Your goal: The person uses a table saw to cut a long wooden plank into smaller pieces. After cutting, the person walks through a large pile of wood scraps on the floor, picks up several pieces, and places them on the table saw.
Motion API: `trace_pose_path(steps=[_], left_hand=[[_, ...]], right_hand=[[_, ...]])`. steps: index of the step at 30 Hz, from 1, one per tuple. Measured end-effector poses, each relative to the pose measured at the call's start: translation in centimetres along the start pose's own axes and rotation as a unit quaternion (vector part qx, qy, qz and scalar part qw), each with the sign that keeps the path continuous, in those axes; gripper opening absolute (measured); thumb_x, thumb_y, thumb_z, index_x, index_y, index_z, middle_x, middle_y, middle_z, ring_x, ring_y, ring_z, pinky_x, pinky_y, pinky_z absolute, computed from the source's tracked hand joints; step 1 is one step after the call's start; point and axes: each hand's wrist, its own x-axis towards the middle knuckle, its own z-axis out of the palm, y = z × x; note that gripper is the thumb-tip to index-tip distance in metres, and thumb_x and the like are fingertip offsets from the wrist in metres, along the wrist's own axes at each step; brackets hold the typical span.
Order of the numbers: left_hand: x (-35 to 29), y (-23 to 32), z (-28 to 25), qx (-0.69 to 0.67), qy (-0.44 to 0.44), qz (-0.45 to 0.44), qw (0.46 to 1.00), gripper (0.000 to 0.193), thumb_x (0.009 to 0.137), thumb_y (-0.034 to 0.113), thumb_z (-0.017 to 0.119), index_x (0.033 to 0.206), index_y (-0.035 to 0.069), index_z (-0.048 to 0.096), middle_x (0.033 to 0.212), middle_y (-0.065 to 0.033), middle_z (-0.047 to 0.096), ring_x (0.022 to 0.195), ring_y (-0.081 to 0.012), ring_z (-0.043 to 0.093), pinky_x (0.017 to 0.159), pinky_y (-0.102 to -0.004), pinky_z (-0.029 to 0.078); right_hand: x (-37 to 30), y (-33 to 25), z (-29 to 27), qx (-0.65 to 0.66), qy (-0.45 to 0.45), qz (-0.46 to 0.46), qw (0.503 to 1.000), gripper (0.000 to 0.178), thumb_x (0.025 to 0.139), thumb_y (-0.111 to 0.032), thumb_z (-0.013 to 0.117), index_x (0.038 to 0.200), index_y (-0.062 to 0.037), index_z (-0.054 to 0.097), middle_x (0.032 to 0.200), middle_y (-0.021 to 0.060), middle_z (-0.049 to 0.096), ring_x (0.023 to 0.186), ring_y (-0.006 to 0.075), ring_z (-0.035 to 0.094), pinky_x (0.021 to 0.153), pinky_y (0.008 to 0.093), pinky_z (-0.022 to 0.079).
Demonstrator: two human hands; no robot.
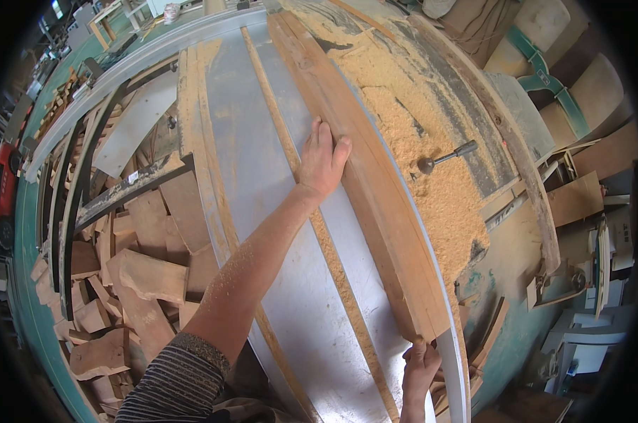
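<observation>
A long, thick wooden beam (382,211) lies lengthwise on a metal sliding table (283,296), along a thin metal fence strip (454,356). My left hand (324,156) presses on the beam's left side near its middle, fingers close together and thumb on the upper edge. At the beam's near end, my right hand (422,363) is closed against the end face, its thumb uppermost; part of its fingers is hidden. Sawdust clings to my left forearm and striped sleeve.
Heaped sawdust (432,190) covers the machine top right of the beam, around a black-knobbed lever (446,156). Wood offcuts (146,282) pile up at the left below a metal frame (132,185). A curved wooden rail (502,123) and a green bracket (544,77) stand at the right.
</observation>
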Motion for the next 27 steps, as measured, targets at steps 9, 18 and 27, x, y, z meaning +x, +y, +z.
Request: trace_pose_path(steps=[9, 18, 27], left_hand=[[0.5, -1.2, 0.3, 0.0, -0.006, -0.013, 1.0, 0.062, 0.099, 0.044, 0.043, 0.128, -0.01, 0.042, 0.137, -0.0404, 0.041, 0.118, -0.0547, 0.047, 0.103, -0.0554, 0.038], [1.4, -0.2, -0.7, -0.017, -0.019, -0.049, 0.998, 0.054, 0.098, 0.043, 0.044, 0.119, -0.007, 0.045, 0.135, -0.0354, 0.043, 0.111, -0.0538, 0.049, 0.098, -0.0566, 0.041], [2.2, -2.3, -0.2, -0.009, -0.019, -0.034, 0.999, 0.059, 0.098, 0.044, 0.045, 0.123, -0.009, 0.044, 0.137, -0.0387, 0.042, 0.116, -0.054, 0.047, 0.102, -0.0553, 0.039]], right_hand=[[0.4, 0.1, 0.7, 0.001, 0.013, -0.011, 1.0, 0.057, 0.105, -0.038, 0.054, 0.061, -0.0027, 0.048, 0.052, -0.0002, 0.042, 0.047, 0.0081, 0.036, 0.044, 0.0292, 0.026], [0.7, -1.6, 1.1, -0.005, 0.008, 0.01, 1.0, 0.056, 0.105, -0.037, 0.055, 0.061, -0.0029, 0.048, 0.05, 0.0001, 0.042, 0.046, 0.0081, 0.036, 0.044, 0.0292, 0.026], [0.9, -3.1, 1.5, -0.006, -0.004, 0.015, 1.0, 0.058, 0.105, -0.04, 0.054, 0.062, -0.0019, 0.05, 0.05, 0.0006, 0.043, 0.047, 0.0085, 0.036, 0.045, 0.0297, 0.026]])
